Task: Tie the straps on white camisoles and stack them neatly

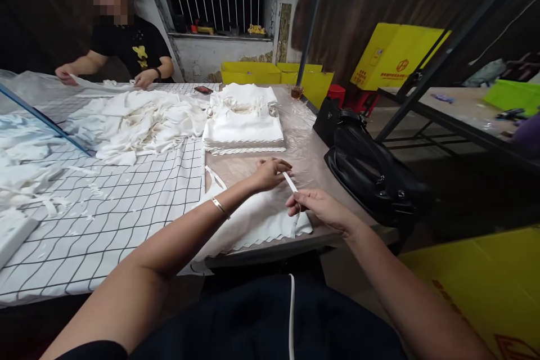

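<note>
A white garment (pixel 248 219) with a wavy hem lies flat at the table's near edge, partly under my arms. Its narrow white strap (pixel 290 182) stretches between my two hands. My left hand (pixel 270 173) is closed at the strap's upper end, the fingers bent over it. Lower down, my right hand (pixel 314 205) pinches the other end between thumb and fingers. Just beyond my hands sits a neat stack of white garments (pixel 244 129) with scalloped edges.
A heap of white garments (pixel 147 118) covers the checked cloth (pixel 160 191) at left. Across the table a co-worker (pixel 126 56) holds a white piece. A black bag (pixel 363 163) lies along the right edge; yellow boxes (pixel 396 56) stand beyond. A glass (pixel 297 91) stands near the far corner.
</note>
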Tool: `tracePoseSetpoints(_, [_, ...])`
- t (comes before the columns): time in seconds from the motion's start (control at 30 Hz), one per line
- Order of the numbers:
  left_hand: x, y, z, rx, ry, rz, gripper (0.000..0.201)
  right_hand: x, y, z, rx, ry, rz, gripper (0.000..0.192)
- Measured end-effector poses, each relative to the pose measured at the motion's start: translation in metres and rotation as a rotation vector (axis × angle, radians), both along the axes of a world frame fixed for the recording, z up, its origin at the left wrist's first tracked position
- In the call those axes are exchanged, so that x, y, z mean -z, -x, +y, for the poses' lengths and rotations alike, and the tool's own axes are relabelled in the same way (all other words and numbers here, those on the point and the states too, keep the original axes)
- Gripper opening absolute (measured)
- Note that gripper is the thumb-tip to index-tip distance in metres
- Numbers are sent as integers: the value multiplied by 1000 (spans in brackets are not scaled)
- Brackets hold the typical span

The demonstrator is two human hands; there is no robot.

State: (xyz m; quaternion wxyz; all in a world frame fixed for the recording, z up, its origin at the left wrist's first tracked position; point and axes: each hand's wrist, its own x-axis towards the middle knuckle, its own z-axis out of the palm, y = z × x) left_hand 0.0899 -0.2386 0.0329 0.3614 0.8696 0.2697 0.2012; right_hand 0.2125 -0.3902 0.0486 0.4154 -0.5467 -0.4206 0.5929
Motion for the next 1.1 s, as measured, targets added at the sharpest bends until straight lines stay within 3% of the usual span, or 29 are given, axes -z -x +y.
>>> tracePoseSetpoints(0.1, [3, 1, 21, 40, 250, -130, 18, -2, -13, -15, -107, 41, -108, 41])
tracePoseSetpoints(0.2, [8, 4, 38, 53, 430, -130, 20, -3, -22, -25, -188, 139, -159, 40])
tracePoseSetpoints(0.4, [14, 3, 44, -81, 537, -74, 18, 5, -30, -24, -243, 253, -39, 39])
tracePoseSetpoints(0.53, [7, 10, 44, -160, 611, 62, 11, 5, -29, -18, -155, 284, 129, 31])
tracePoseSetpoints(0.57, [5, 13, 44, -176, 616, 74, 18, 4, -28, -17, -130, 279, 156, 29])
tracePoseSetpoints(0.63, [0, 23, 44, -194, 564, 47, 42, 1, -26, -12, -85, 256, 176, 24])
tracePoseSetpoints(0.7, [-2, 34, 37, -190, 442, -24, 50, 0, -26, -5, -38, 211, 159, 20])
tracePoseSetpoints(0.77, [-1, 44, 23, -193, 318, -14, 40, 0, -27, 5, 13, 120, 105, 23])
tracePoseSetpoints(0.83, [6, 51, 3, -210, 193, 128, 25, 0, -31, 20, 100, -12, 24, 28])
tracePoseSetpoints(0.97, [25, 53, -33, -252, -77, 409, 28, 1, -39, 59, 332, -226, -76, 36])
tracePoseSetpoints(1.1, [35, 46, -41, -233, -112, 449, 25, 5, -33, 83, 425, -263, -30, 41])
